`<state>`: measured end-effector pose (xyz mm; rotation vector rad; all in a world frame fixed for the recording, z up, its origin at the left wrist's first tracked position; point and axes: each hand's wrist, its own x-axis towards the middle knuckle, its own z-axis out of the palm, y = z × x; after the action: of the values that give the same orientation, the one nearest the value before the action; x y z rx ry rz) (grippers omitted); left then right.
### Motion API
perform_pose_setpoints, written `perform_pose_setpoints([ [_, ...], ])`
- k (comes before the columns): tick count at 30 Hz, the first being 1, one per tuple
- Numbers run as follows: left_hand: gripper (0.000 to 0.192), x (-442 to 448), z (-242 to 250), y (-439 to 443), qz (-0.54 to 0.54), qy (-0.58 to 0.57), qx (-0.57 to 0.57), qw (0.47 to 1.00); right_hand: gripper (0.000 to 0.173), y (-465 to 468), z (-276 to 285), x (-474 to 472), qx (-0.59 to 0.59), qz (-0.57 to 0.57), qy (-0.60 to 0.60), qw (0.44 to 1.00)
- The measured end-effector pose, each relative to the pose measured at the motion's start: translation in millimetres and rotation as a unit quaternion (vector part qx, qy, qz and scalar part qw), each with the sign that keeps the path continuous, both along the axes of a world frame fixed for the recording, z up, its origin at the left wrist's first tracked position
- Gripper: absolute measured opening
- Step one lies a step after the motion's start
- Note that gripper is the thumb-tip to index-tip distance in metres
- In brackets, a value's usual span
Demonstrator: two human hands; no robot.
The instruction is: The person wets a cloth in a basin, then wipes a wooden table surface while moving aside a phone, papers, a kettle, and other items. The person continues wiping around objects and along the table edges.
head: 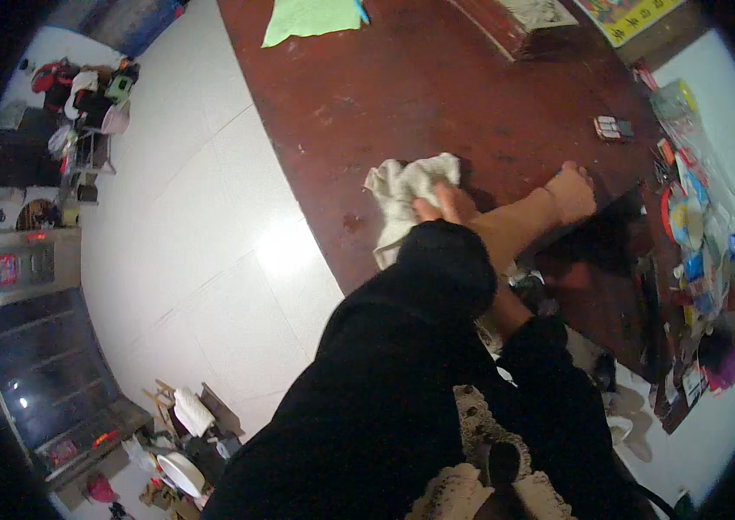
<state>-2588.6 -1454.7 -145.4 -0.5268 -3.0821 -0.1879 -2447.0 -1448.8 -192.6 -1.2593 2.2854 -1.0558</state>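
Observation:
A crumpled cream cloth (400, 192) lies on the dark red wooden tabletop (380, 97). My left hand (439, 203), beyond its black sleeve, presses and grips the cloth with its fingers. My right forearm (510, 309) emerges from the other black sleeve and passes behind the left one; the right hand itself cannot be made out. Beside the cloth, a bare limb (517, 224) with a rounded end, perhaps a small hand or foot, rests over the table; whose it is cannot be told.
A light green sheet (312, 19) and a brown box (517, 26) sit at the far side. A small pack (613, 128) lies near the right edge. Plastic bags (699, 149) and household clutter line the right wall. Pale floor tiles (211, 227) extend leftwards; a white basin (181, 474) stands lower left.

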Motion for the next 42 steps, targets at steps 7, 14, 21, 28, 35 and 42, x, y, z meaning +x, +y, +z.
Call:
perform_pose_setpoints([
  [7,0.020,55.5,52.0,-76.3,0.162,0.251,0.088,0.950,0.061,64.1,19.9,-53.3,-0.002,0.067,0.090,0.994],
  [14,0.039,347.1,37.8,-276.4,0.544,0.197,0.238,0.780,0.056,24.2,39.0,67.7,0.037,0.104,0.184,0.977],
  [21,0.039,471.6,-12.4,-277.2,0.586,0.130,0.262,0.755,0.054,-187.7,30.2,90.6,0.014,-0.014,0.223,0.975],
  [28,0.037,445.8,35.9,-290.2,0.418,0.122,0.261,0.861,0.055,-174.4,35.4,105.3,0.045,-0.038,0.226,0.972],
  [35,0.037,435.3,46.6,-363.4,0.428,0.100,0.239,0.866,0.061,-126.1,36.5,125.3,0.112,-0.063,0.203,0.971],
  [42,0.034,337.2,32.8,-469.6,0.364,0.163,0.198,0.895,0.056,-234.3,25.7,54.4,0.059,-0.158,0.267,0.949],
])
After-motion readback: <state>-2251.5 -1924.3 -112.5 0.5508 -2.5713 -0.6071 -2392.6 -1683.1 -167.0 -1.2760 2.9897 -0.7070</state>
